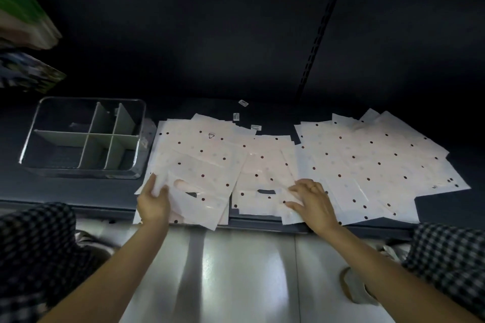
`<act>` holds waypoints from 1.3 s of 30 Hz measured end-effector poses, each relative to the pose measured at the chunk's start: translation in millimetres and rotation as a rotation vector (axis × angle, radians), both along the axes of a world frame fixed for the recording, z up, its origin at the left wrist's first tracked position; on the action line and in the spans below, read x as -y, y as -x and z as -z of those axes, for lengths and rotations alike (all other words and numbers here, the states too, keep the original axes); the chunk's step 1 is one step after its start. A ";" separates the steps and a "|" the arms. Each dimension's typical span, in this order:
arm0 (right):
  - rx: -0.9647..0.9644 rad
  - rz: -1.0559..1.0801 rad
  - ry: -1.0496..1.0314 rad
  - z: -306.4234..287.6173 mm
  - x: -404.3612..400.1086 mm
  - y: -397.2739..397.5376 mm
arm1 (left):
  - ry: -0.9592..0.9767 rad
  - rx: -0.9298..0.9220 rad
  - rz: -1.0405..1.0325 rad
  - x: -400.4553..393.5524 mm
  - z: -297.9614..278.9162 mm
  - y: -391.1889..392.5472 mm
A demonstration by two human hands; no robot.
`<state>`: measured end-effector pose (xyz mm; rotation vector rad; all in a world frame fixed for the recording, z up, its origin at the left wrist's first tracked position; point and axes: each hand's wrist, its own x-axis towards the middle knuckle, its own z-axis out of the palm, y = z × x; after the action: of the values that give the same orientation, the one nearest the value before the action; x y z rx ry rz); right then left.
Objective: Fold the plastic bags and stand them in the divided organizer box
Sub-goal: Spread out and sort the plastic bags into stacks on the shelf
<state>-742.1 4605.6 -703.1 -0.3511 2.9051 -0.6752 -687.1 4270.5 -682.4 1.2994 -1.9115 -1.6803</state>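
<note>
My left-hand fingers (pixel 157 186) curl over the near-left corner of a dotted white plastic bag (pixel 199 165), thumb on top, gripping it where it overhangs the front edge of the dark counter (pixel 65 191). The right hand (pixel 312 202) lies with its fingers spread and nearly straight, pressing flat on a second bag (pixel 265 176) in the middle of the spread, beside its handle cut-out. From here I see more dotted bags (pixel 372 162) fanned out flat to the right, overlapping one another. The divided organizer box (pixel 84 139) sits at the left of the counter, just beside the bags, its compartments holding no bags. Checked sleeves frame the bottom corners.
</note>
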 end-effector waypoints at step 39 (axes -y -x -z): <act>0.551 0.427 0.693 -41.8 146.3 65.5 | 0.610 0.337 0.693 57.6 -26.1 94.8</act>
<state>-807.6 4459.4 -661.3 0.3608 2.1496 -1.5499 -781.9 4212.9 -656.4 0.7416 -2.9974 -0.9496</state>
